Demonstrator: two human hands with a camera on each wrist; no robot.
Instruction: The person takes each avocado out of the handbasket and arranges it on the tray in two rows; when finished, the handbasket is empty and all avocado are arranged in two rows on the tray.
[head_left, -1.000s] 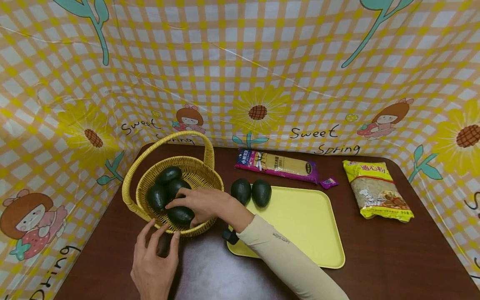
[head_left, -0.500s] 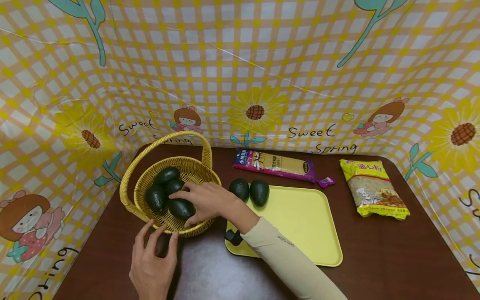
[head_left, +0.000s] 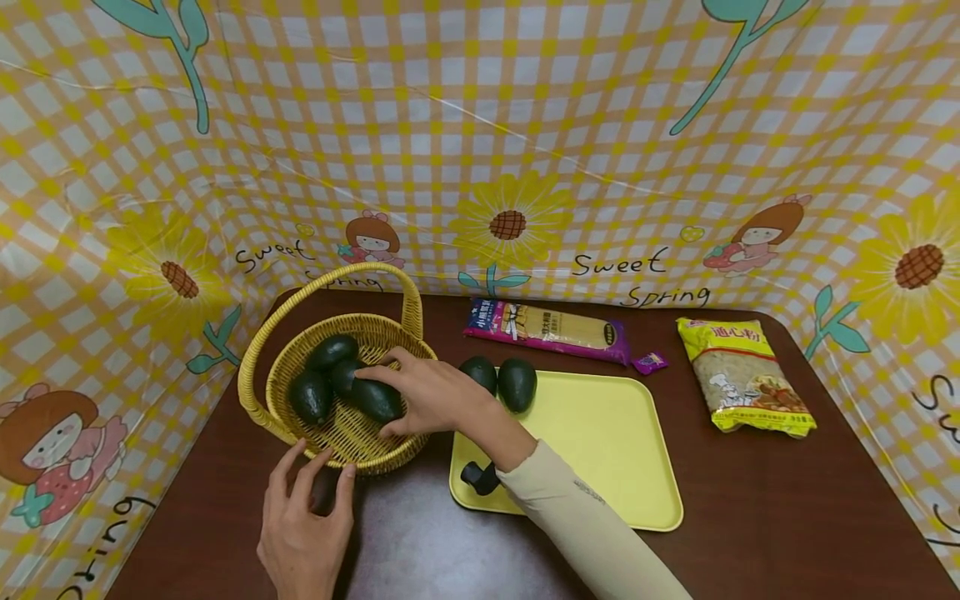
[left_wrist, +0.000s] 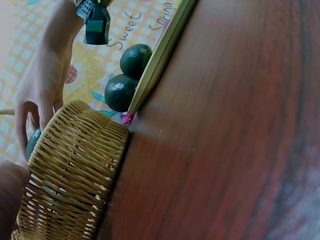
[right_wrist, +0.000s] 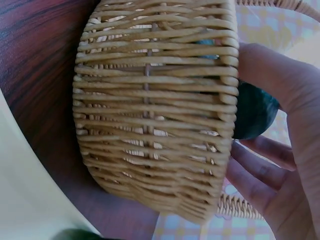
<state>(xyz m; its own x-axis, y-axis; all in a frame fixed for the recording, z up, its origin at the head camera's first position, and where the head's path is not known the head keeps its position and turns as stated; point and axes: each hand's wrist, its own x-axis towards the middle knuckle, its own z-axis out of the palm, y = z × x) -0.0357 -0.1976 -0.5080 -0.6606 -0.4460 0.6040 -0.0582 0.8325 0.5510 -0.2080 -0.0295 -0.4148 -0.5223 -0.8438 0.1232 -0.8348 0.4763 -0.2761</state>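
In the head view, a yellow wicker basket (head_left: 408,329) with a tall handle stands at the left, holding several dark green avocados. My right hand (head_left: 442,398) reaches over its right rim and grips one avocado (head_left: 377,402), thumb on the near side and fingers on the far side. The right wrist view shows that avocado (right_wrist: 254,112) between thumb and fingers, partly hidden by the basket wall. My left hand (head_left: 307,521) is at the basket's front rim, fingers spread and fingertips touching it. Two more avocados (head_left: 517,386) lie side by side at the tray's back-left corner.
A yellow tray (head_left: 600,450) lies right of the basket, with the right forearm crossing over it. Behind it are a purple noodle packet (head_left: 555,329) and a small purple sachet (head_left: 649,362). A yellow pasta bag (head_left: 746,377) lies at the right. Patterned cloth walls the table.
My right hand, gripping the avocado, has moved it right and slightly back from the basket's front part toward the right rim. The left hand has stayed at the front rim.
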